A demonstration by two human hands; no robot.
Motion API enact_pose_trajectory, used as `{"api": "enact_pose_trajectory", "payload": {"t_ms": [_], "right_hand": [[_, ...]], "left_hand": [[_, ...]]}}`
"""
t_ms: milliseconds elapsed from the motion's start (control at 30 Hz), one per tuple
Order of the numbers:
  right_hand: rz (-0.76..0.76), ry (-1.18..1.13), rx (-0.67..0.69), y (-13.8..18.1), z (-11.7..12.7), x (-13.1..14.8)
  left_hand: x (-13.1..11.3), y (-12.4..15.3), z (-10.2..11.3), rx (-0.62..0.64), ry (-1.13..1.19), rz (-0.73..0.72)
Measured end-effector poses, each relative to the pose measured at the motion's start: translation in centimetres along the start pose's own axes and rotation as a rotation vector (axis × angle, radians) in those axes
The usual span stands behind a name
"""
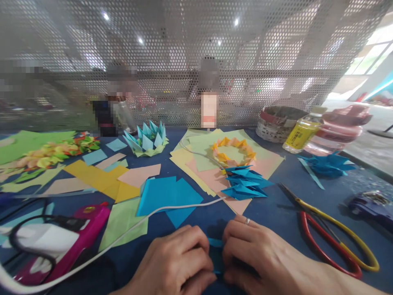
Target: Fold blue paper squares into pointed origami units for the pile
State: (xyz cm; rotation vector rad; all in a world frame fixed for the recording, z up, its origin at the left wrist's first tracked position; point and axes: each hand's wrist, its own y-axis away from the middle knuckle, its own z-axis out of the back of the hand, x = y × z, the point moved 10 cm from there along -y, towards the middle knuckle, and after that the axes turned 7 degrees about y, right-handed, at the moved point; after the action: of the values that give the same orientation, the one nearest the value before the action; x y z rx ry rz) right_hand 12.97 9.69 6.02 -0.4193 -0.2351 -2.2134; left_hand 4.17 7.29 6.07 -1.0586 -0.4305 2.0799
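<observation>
My left hand (178,262) and my right hand (254,254) lie close together at the near edge of the blue table (276,213). Both are closed, pinching a small folded piece of blue paper (215,242) between them. A ring shows on my right hand. Just beyond them lies a pile of folded blue paper units (245,182). A sheet of blue paper (167,196) lies to the left of that pile. Behind the pile rests an orange and yellow paper ring (233,150) on pastel sheets.
Scissors with red and yellow handles (331,233) lie at the right. A pink device (70,241) with a white cable (172,209) sits at the left. A blue paper crown (147,139), coloured sheets, a yellow-labelled bottle (302,133), a tape roll (278,123) and a perforated screen stand behind.
</observation>
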Motion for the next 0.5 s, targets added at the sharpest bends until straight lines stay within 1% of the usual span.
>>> {"api": "enact_pose_trajectory", "payload": {"t_ms": [133,233,300,400,500], "right_hand": [[0.003,0.007,0.014,-0.1,0.0,0.0],[0.000,0.007,0.012,-0.1,0.0,0.1],[-0.011,0.000,-0.011,-0.1,0.1,0.0],[-0.033,-0.019,-0.027,0.0,-0.2,-0.4],[-0.076,-0.022,-0.038,0.2,-0.4,-1.0]], "left_hand": [[0.6,0.3,0.1,-0.004,0.005,0.087],[1.0,0.3,0.1,0.023,0.010,0.137],[0.9,0.1,0.2,0.024,0.001,0.125],[0.2,-0.2,0.2,0.015,0.014,0.044],[0.3,-0.3,0.0,0.014,0.057,0.044]]}}
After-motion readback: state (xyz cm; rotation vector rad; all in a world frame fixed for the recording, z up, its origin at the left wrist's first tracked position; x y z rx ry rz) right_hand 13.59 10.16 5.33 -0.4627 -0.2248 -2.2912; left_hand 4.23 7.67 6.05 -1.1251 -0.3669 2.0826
